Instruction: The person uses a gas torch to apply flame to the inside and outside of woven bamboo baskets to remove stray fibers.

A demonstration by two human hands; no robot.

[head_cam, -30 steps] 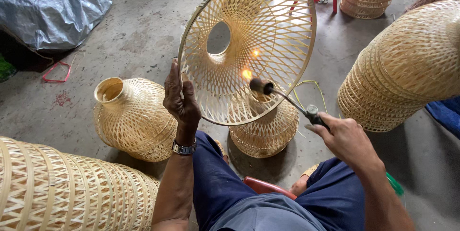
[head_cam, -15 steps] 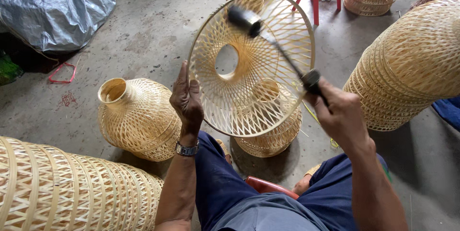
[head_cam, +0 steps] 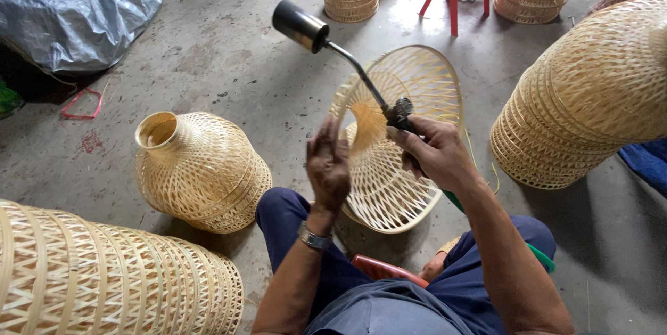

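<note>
- Woven shade (head_cam: 403,168) stood tilted on edge between the knees, open side turned for working.
- Left hand (head_cam: 328,165) gripped its rim, fingers curled, steadying it.
- Right hand (head_cam: 434,151) clenched the torch (head_cam: 333,46), nozzle lifted clear.

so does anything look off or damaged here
Nothing looks damaged. The right hand holds a torch with no flame showing, nozzle aimed away from the woven shade that the left hand steadies.
</note>
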